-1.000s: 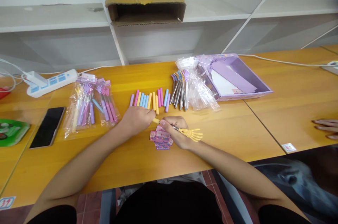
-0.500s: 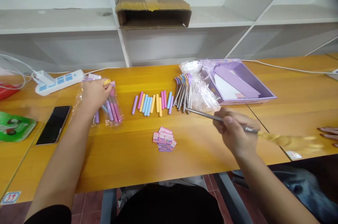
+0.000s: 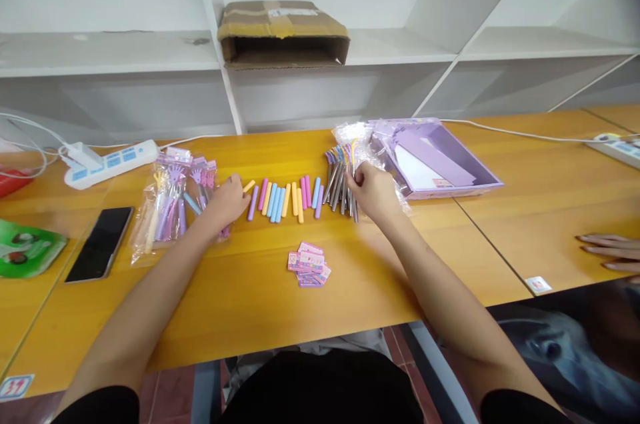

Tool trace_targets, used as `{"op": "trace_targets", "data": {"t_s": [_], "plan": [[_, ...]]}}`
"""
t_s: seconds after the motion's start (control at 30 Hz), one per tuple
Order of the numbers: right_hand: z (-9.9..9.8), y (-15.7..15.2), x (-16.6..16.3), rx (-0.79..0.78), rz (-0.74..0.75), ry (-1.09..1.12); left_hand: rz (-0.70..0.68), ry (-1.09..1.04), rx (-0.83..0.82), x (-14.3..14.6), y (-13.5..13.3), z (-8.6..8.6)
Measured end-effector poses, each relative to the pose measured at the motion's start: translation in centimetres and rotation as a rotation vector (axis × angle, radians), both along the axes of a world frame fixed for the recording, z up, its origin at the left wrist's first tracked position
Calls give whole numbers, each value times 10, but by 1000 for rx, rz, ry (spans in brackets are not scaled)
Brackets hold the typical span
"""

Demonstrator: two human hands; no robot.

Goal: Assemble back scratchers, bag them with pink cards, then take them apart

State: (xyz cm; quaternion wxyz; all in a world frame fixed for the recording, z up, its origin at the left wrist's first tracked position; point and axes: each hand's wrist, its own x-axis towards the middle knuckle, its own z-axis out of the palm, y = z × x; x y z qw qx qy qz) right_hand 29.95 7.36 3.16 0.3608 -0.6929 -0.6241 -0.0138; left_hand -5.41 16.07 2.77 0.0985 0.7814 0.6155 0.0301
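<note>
My left hand (image 3: 227,203) is closed on a short yellow grip tube (image 3: 249,186), just left of a loose row of pink, yellow, blue and purple grip tubes (image 3: 278,203). Beneath and beside that hand lie clear bags (image 3: 145,224) of back scratchers with coloured hand-shaped heads. My right hand (image 3: 373,189) pinches a yellow-headed metal back scratcher (image 3: 354,147) at the right side of a pile of similar metal back scratchers (image 3: 336,185); the fingers partly hide its rod. Small pink printed cards (image 3: 309,265) lie in a stack nearer to me.
A purple box (image 3: 465,151) with crumpled clear plastic beside it stands at right. To the left are a phone (image 3: 100,244), a green packet (image 3: 27,249) and a power strip (image 3: 115,161). A cardboard box (image 3: 285,21) sits on the shelf. Another person's hand (image 3: 613,251) rests at far right.
My right hand has carried the yellow-headed back scratcher left to the pile. My left hand has moved right, from over the bags to the row's left end, with the yellow tube.
</note>
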Motion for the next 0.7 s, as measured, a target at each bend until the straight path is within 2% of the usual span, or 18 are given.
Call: {"op": "trace_targets", "data": {"t_s": [0.13, 0.33, 0.7], "plan": [[-12, 2, 4, 9, -24, 75, -14, 20, -4, 2, -2, -3], [-17, -1, 5, 34, -24, 234, -25, 47, -1, 1, -1, -5], [-29, 18, 9, 42, -38, 184, -56, 54, -2, 3, -1, -9]]}}
